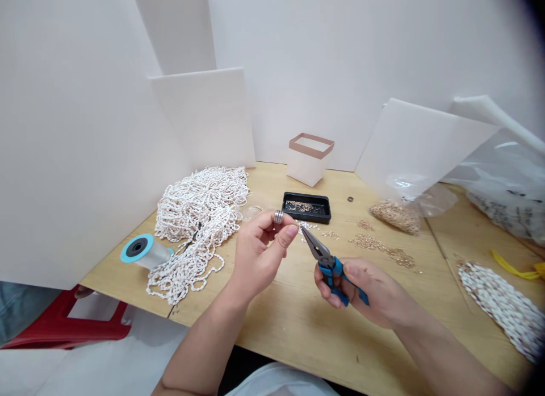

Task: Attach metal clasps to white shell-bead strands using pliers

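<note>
My left hand (260,254) is raised over the middle of the table, thumb and forefinger pinched on something too small to name. A ribbed silver ring (278,217) sits on one of its fingers. Blue-handled needle-nose pliers (327,265) are in my right hand (366,288), whose fingers wrap the grips. The pliers' tips point up and left, close to the left fingertips. Just behind the hands lies a black tray (317,213) with small gold-coloured pieces in it. Little white beads (309,225) are partly hidden behind the left fingertips.
Strung white beads (200,208) are heaped at left beside a spool (147,251) of clear line. Gold findings (368,241) lie loose near a plastic bag (395,215) of them. A white box (309,163) stands behind; finished-looking bead strands (502,305) lie at right. White panels surround the table.
</note>
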